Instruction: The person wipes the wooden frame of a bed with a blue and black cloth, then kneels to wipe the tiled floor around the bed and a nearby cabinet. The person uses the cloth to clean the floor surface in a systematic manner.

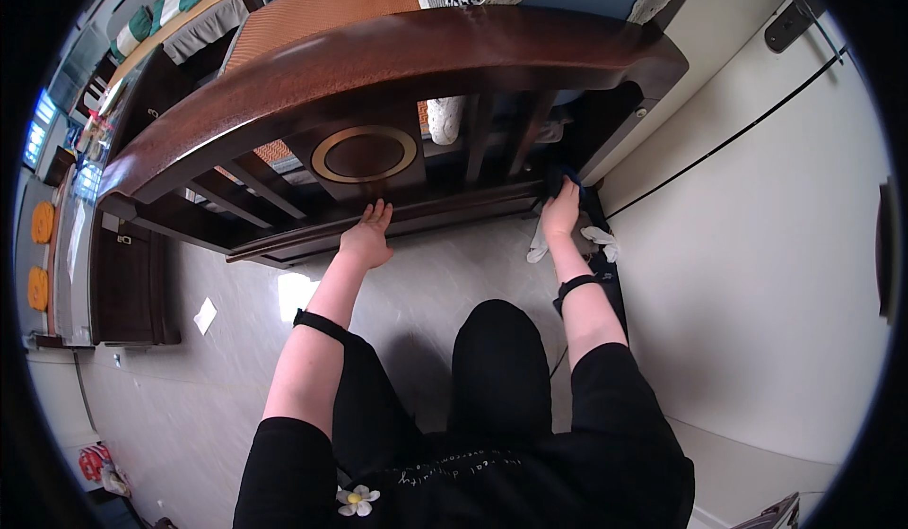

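Note:
Before me stands the dark brown wooden side panel [369, 154] of a sofa, with a curved armrest, upright slats and a gold ring inlay. My left hand [367, 237] holds nothing; its fingertips touch the panel at the lower rail [454, 197], below the ring, with the thumb apart. At the right end of that rail, my right hand [562, 211] grips a dark cloth [560, 176] against the wood near the corner post. Most of the cloth is hidden by shadow and by my fingers.
A white door [738, 259] stands close on the right, with a handle [784, 27]. White crumpled material [601, 242] lies on the floor below my right hand. A paper scrap [205, 315] lies on the tiles to the left, near a dark wooden cabinet [131, 288].

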Action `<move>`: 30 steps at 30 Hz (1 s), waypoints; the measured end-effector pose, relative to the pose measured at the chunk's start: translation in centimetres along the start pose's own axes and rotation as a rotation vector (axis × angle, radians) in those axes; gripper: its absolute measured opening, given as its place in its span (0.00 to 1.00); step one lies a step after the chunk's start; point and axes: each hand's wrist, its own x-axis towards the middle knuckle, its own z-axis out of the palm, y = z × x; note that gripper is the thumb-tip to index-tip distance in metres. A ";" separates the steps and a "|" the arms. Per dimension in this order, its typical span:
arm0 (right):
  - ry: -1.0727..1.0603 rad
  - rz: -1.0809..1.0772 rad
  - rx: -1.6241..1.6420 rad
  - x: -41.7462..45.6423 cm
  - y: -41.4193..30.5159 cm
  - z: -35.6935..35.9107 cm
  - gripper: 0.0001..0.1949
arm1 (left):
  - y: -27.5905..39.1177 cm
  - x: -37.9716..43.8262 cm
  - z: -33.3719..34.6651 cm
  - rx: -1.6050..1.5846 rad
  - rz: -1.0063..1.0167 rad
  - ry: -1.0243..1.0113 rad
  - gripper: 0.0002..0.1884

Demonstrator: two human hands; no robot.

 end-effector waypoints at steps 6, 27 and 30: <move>-0.301 -0.157 -0.082 -6.1 -5.1 3.4 0.17 | 1.2 0.1 -0.4 0.010 -0.013 -0.016 0.50; -0.551 -0.643 -0.345 -6.9 -16.1 3.4 0.36 | -5.7 -2.2 4.8 -1.012 -0.264 1.205 0.35; -0.614 -0.593 -0.413 -7.0 -16.7 4.0 0.38 | -4.4 -0.5 6.0 -0.610 -0.153 0.935 0.38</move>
